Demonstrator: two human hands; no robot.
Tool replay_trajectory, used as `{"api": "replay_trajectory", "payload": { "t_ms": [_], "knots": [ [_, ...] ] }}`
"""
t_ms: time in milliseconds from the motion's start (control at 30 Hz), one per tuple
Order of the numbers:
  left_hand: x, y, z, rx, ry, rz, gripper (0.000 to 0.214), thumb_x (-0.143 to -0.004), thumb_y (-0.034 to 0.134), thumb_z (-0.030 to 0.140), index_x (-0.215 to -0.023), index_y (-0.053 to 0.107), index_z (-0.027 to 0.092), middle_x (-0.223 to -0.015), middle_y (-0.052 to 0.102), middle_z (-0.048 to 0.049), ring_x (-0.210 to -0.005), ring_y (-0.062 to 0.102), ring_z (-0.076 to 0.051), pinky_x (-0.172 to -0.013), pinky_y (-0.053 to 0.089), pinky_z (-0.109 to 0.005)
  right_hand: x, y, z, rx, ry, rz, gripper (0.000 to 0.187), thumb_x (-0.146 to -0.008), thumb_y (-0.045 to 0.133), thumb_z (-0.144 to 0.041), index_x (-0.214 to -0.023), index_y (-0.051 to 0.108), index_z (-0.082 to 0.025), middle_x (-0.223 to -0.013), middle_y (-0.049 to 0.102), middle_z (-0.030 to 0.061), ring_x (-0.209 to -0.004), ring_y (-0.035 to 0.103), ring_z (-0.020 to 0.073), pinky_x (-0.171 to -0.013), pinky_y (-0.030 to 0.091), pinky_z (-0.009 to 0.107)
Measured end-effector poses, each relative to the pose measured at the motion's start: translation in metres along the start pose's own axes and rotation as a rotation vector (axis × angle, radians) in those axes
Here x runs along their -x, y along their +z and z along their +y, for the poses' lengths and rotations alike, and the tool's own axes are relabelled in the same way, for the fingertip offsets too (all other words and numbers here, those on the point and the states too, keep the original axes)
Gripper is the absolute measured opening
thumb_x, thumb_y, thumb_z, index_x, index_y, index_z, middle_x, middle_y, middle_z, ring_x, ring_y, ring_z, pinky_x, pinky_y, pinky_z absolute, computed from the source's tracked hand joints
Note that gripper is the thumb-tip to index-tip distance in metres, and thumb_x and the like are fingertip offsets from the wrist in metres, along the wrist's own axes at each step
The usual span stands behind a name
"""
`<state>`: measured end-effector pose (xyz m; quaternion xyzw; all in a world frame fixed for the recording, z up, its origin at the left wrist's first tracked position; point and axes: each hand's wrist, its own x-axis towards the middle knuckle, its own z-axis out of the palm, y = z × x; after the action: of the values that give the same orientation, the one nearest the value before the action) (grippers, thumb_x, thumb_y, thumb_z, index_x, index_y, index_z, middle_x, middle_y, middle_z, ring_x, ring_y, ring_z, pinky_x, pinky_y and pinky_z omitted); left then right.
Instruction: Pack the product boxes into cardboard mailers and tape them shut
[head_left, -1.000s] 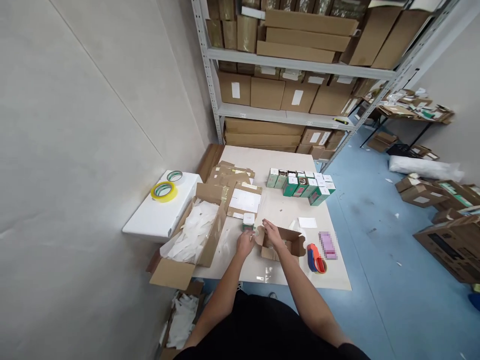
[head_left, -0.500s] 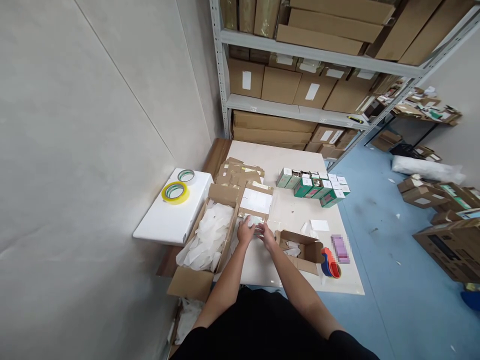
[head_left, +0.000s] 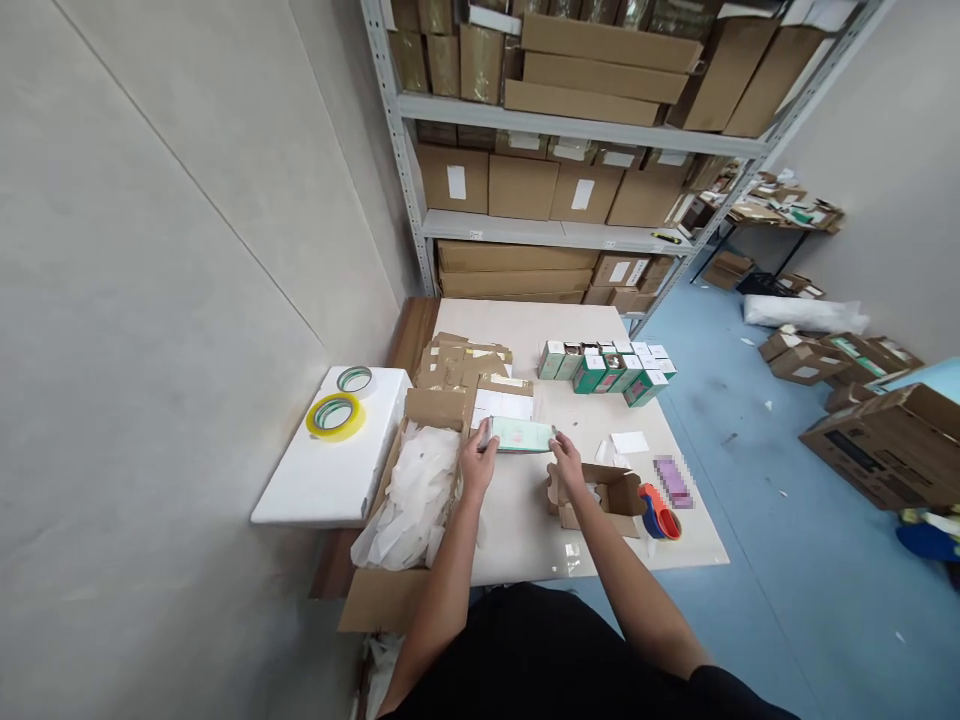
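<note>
A flat, pale green box [head_left: 521, 435] is held level over the near part of the white table [head_left: 517, 530]. My left hand [head_left: 478, 460] grips its left end, and at the right end the fingers of my right hand [head_left: 568, 460] are closed on its edge. Below my right forearm an open brown carton [head_left: 622, 492] stands on the table, with some white paper inside. To the left of my left hand is a long open carton [head_left: 439, 408] filled with crumpled white paper [head_left: 424, 490]. Behind the held box lies cardboard with a white sheet [head_left: 501, 404].
Green-and-white boxes [head_left: 600, 372] stand toward the back right. A tape dispenser [head_left: 660, 515] sits near the right edge, by a pixelated purple item [head_left: 673, 480]. Tape rolls [head_left: 335, 416] lie on a white foam block [head_left: 307, 490]. Shelving with cartons [head_left: 521, 185] rises behind.
The pale green box has come up into view between my hands. My right hand has moved right to the box's far end. The camera view has shifted.
</note>
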<state>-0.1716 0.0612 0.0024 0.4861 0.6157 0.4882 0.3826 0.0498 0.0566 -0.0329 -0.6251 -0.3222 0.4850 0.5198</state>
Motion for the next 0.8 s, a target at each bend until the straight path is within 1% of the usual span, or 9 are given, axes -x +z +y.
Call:
{"api": "replay_trajectory", "payload": {
  "t_ms": [100, 200, 267, 333, 433, 500, 633, 700, 800],
  "knots": [
    [0.010, 0.023, 0.013, 0.100, 0.037, -0.162, 0.057, -0.101, 0.054, 0.042, -0.156, 0.048, 0.026, -0.153, 0.057, -0.0052, -0.140, 0.055, -0.024, -0.115, 0.047, -0.035, 0.015, -0.037, -0.023, -0.049, -0.058, -0.015, 0.059, -0.084, 0.066, -0.057, -0.133, 0.069, -0.023, -0.131, 0.071, 0.0070, -0.123, 0.063, 0.0266, -0.102, 0.052, 0.037],
    [0.030, 0.058, 0.016, -0.002, 0.063, -0.289, 0.057, -0.105, 0.045, 0.040, -0.160, 0.040, 0.025, -0.161, 0.048, -0.0046, -0.148, 0.045, -0.023, -0.119, 0.041, -0.035, 0.037, -0.076, -0.029, 0.031, -0.126, 0.067, 0.059, -0.087, 0.062, -0.056, -0.135, 0.067, -0.022, -0.126, 0.073, 0.0075, -0.120, 0.065, 0.0274, -0.103, 0.053, 0.038],
    [0.047, 0.082, 0.013, -0.110, 0.064, -0.340, 0.058, -0.105, 0.043, 0.038, -0.161, 0.039, 0.024, -0.161, 0.047, -0.0052, -0.150, 0.042, -0.024, -0.121, 0.038, -0.036, 0.052, -0.101, -0.023, 0.108, -0.132, 0.177, 0.063, -0.086, 0.063, -0.057, -0.137, 0.067, -0.021, -0.126, 0.074, 0.0090, -0.120, 0.065, 0.0292, -0.103, 0.053, 0.039],
    [0.066, 0.104, 0.006, -0.198, 0.012, -0.406, 0.060, -0.104, 0.044, 0.036, -0.162, 0.037, 0.022, -0.158, 0.051, -0.0080, -0.145, 0.050, -0.025, -0.118, 0.041, -0.038, 0.063, -0.124, -0.010, 0.154, -0.120, 0.256, 0.067, -0.084, 0.065, -0.058, -0.138, 0.066, -0.019, -0.127, 0.073, 0.0109, -0.123, 0.065, 0.0308, -0.104, 0.053, 0.040],
    [0.091, 0.130, -0.007, -0.282, -0.070, -0.486, 0.063, -0.104, 0.041, 0.035, -0.163, 0.031, 0.018, -0.150, 0.059, -0.0130, -0.134, 0.060, -0.028, -0.110, 0.047, -0.039, 0.071, -0.151, 0.009, 0.160, -0.102, 0.307, 0.069, -0.084, 0.065, -0.058, -0.141, 0.064, -0.020, -0.137, 0.069, 0.0104, -0.131, 0.061, 0.0313, -0.109, 0.051, 0.041],
    [0.102, 0.141, -0.014, -0.297, -0.078, -0.497, 0.065, -0.104, 0.041, 0.034, -0.164, 0.026, 0.016, -0.155, 0.053, -0.0156, -0.138, 0.057, -0.029, -0.111, 0.046, -0.040, 0.072, -0.166, 0.017, 0.147, -0.052, 0.311, 0.068, -0.085, 0.064, -0.059, -0.142, 0.064, -0.022, -0.145, 0.064, 0.0085, -0.138, 0.056, 0.0308, -0.113, 0.048, 0.042],
    [0.110, 0.151, -0.022, -0.327, -0.011, -0.433, 0.080, -0.099, 0.052, 0.033, -0.167, 0.013, 0.018, -0.170, 0.027, -0.0146, -0.157, 0.027, -0.029, -0.123, 0.034, -0.044, 0.069, -0.194, 0.021, 0.145, 0.079, 0.354, 0.072, -0.085, 0.066, -0.061, -0.145, 0.061, -0.021, -0.155, 0.054, 0.0091, -0.145, 0.049, 0.0318, -0.118, 0.045, 0.044],
    [0.110, 0.153, -0.024, -0.341, 0.056, -0.412, 0.082, -0.095, 0.056, 0.029, -0.167, 0.016, 0.021, -0.169, 0.031, -0.0127, -0.157, 0.026, -0.028, -0.124, 0.032, -0.044, 0.067, -0.206, 0.019, 0.116, 0.065, 0.357, 0.076, -0.085, 0.066, -0.061, -0.148, 0.058, -0.020, -0.157, 0.052, 0.0100, -0.147, 0.047, 0.0318, -0.120, 0.043, 0.045],
    [0.109, 0.157, -0.027, -0.379, 0.126, -0.462, 0.072, -0.092, 0.055, 0.020, -0.161, 0.036, 0.022, -0.160, 0.047, -0.0115, -0.148, 0.043, -0.026, -0.121, 0.037, -0.043, 0.066, -0.219, 0.017, 0.052, 0.014, 0.302, 0.077, -0.086, 0.067, -0.060, -0.151, 0.055, -0.020, -0.157, 0.051, 0.0108, -0.146, 0.049, 0.0317, -0.120, 0.042, 0.046]
  ]
}}
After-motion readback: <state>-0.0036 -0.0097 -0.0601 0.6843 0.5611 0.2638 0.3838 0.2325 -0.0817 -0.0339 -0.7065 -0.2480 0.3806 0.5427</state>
